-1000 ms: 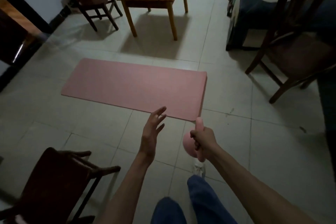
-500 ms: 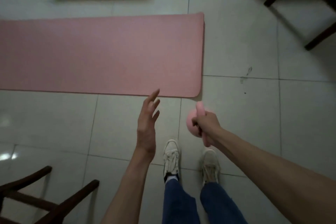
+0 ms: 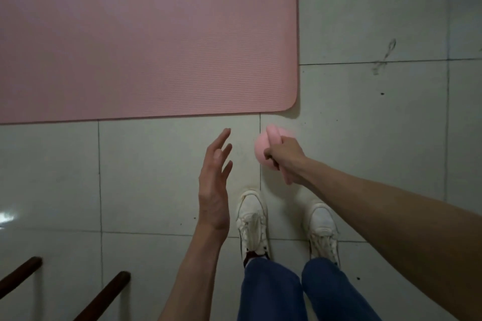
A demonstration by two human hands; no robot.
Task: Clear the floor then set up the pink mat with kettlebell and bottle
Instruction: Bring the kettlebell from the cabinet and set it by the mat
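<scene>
- One round pink kettlebell (image 3: 261,150) hangs from my right hand (image 3: 285,156), whose fingers are wrapped tight round its handle, above the pale tiled floor (image 3: 365,122).
- Just ahead of that fist lies the near right corner of the ribbed pink foam mat (image 3: 146,34).
- My left hand (image 3: 214,180) hovers beside it, fingers straight, holding nothing.
- Below both: my white sneakers (image 3: 252,219).

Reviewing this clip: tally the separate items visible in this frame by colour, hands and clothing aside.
Pink: 2, the mat and the kettlebell, which the right hand grips
White: 2, the left shoe and the right shoe
Dark brown: 2, the wooden bars at bottom left
Total: 6
The left hand holds nothing. No bottle is in view.
</scene>
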